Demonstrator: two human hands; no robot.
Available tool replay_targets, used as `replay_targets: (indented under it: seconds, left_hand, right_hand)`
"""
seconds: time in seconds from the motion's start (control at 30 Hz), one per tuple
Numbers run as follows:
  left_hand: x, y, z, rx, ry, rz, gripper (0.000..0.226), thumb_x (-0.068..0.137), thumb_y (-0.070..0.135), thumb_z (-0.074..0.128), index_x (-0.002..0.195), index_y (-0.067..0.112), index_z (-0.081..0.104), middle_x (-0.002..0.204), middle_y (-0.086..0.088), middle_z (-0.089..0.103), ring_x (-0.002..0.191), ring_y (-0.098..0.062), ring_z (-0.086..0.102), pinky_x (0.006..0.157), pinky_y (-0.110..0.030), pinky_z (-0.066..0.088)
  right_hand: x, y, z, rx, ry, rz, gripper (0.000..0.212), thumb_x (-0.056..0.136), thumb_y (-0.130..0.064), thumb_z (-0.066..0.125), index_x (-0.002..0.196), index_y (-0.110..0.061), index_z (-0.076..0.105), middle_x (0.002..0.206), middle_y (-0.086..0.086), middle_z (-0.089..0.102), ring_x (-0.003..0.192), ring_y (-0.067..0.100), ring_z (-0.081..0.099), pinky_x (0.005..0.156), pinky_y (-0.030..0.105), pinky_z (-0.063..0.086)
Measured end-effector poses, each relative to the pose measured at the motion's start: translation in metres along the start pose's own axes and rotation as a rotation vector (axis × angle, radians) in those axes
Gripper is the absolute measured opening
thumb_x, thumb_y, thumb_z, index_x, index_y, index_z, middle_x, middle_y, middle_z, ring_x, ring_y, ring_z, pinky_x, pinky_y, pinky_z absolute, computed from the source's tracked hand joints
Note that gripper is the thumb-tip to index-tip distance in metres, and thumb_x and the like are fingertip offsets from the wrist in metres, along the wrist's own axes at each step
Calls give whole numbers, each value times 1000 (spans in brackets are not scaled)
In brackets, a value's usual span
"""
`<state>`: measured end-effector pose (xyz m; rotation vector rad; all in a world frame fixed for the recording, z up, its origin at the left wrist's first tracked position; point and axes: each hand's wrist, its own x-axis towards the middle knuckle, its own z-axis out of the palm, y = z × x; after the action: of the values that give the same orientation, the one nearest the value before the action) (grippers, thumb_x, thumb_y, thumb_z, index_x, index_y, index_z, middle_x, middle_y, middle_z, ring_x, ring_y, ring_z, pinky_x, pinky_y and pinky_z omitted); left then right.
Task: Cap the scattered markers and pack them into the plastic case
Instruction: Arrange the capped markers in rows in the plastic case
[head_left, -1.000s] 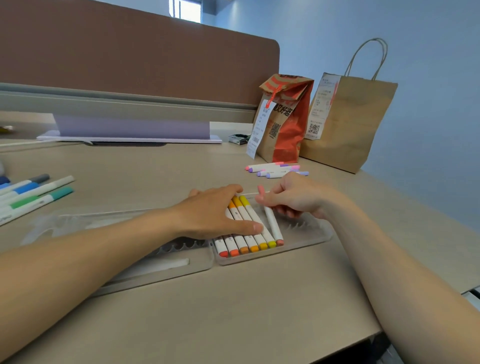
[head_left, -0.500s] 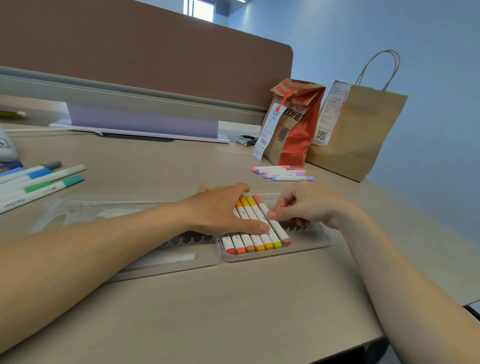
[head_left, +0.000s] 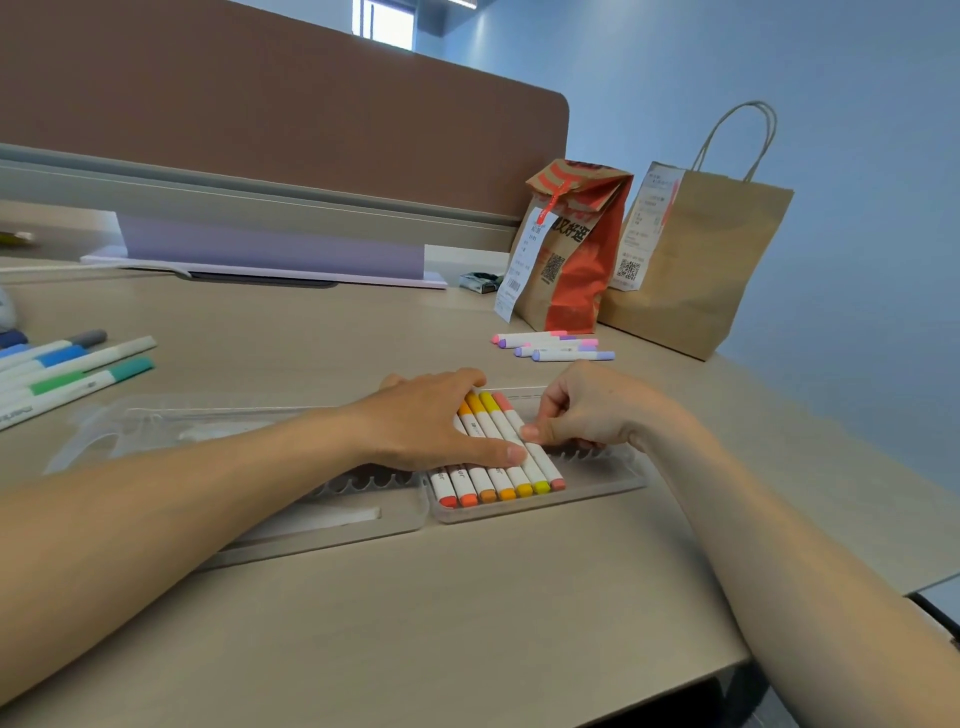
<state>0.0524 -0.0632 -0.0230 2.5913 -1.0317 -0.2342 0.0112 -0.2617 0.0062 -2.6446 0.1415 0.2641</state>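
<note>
Fingers (head_left: 511, 454) of the left hand (head_left: 431, 421) are straight and together, pressed flat across the packed markers (head_left: 498, 480). Right hand (head_left: 587, 410) is curled, thumb tip pinching the salmon-capped marker (head_left: 540, 460) at the row's right end; underside of the grip is hidden. Mid-barrels and most far caps are covered by the left palm. The plastic case (head_left: 613, 480) lies open on the worktop (head_left: 467, 597), lid (head_left: 156, 431) to the left. Seven in the tray, red through yellow to salmon. Loose: pink/purple markers (head_left: 553, 347) near two paper bags (head_left: 701, 270), blue/green markers (head_left: 72, 371) cut off at the left edge.

Right hand (head_left: 587, 410) has laid the salmon marker (head_left: 542, 460) flat
</note>
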Motion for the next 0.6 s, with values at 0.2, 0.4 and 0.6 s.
replay_targets:
  seconds: [0.2, 0.4, 0.6]
  left_hand:
    - [4, -3, 0, 29, -8, 21, 94, 59, 91, 39, 132, 31, 41, 110, 16, 60, 97, -6, 59, 95, -40, 48]
    - [15, 0, -16, 64, -111, 34, 99, 64, 85, 49, 144, 30, 28, 121, 13, 57, 103, -8, 58, 96, -35, 50]
    - [52, -8, -28, 78, -83, 34, 94, 67, 82, 45, 144, 29, 33, 137, 7, 50, 109, -11, 53, 89, -28, 45]
  right_hand:
    - [3, 9, -5, 160, 19, -62, 28, 72, -39, 85, 75, -14, 73, 61, -3, 67, 55, 8, 56, 51, 24, 46]
    - [30, 24, -42, 137, 201, -74, 31, 80, -33, 80, 76, -4, 71, 61, 2, 58, 55, 12, 49, 49, 24, 42]
    - [72, 59, -70, -15, 285, -11, 24, 84, -33, 76, 76, -11, 71, 67, 7, 64, 57, 15, 55, 53, 26, 45]
